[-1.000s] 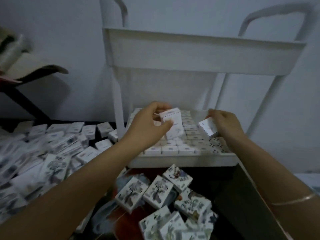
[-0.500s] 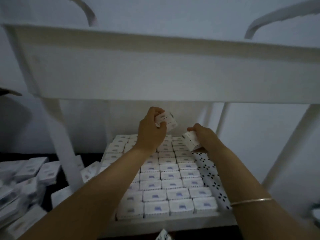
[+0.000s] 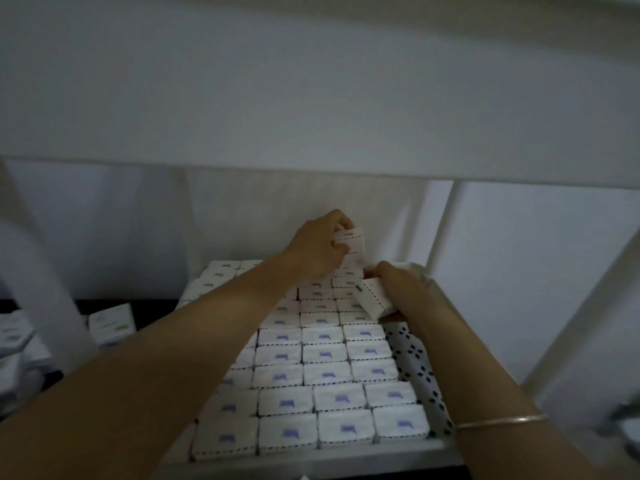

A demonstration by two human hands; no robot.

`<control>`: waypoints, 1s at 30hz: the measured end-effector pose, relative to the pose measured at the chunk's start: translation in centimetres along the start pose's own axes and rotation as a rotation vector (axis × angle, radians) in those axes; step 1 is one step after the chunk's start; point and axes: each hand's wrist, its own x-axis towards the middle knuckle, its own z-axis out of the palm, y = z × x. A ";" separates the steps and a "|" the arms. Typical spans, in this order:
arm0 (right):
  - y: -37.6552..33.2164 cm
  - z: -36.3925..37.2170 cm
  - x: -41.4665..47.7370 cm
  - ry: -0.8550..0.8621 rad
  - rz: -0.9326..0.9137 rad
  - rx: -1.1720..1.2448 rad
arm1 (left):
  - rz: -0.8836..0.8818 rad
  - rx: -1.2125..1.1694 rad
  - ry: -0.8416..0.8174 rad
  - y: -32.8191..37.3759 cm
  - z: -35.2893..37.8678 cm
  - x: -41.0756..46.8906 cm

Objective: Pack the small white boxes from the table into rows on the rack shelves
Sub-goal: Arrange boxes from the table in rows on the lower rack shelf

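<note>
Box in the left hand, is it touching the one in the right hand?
Apart. The head view shows packed rows between the left-hand box and the right-hand box.

The left hand [image 3: 313,249] is gripping one small white box [image 3: 353,245], the right hand [image 3: 401,289] a second box [image 3: 372,297], making two held. Four packed boxes [image 3: 287,434] are lining the front row; arms [image 3: 194,348] are hiding the total.

The white rack shelf [image 3: 311,460] is covered by small white boxes [image 3: 325,374], packed edge to edge in straight rows with purple marks upward. A dotted patterned strip [image 3: 417,358] is left bare along its right side. Loose boxes [image 3: 110,323] are seen on the dark table [image 3: 152,308] at the left.
</note>
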 end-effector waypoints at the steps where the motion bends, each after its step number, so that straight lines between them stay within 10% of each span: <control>1: 0.0 -0.1 0.0 -0.001 0.002 0.008 | -0.008 0.006 -0.033 0.1 -0.2 0.2; 17: 0.6 0.1 0.7 0.024 0.104 0.107 | -0.012 0.297 -0.288 0.7 -0.7 1.1; 24: 0.6 0.2 0.8 0.022 0.093 0.075 | 0.259 0.465 0.062 0.5 0.4 -0.3; 30: 0.5 0.1 0.9 0.044 0.061 -0.039 | 0.218 0.490 -0.162 -0.3 0.8 -0.5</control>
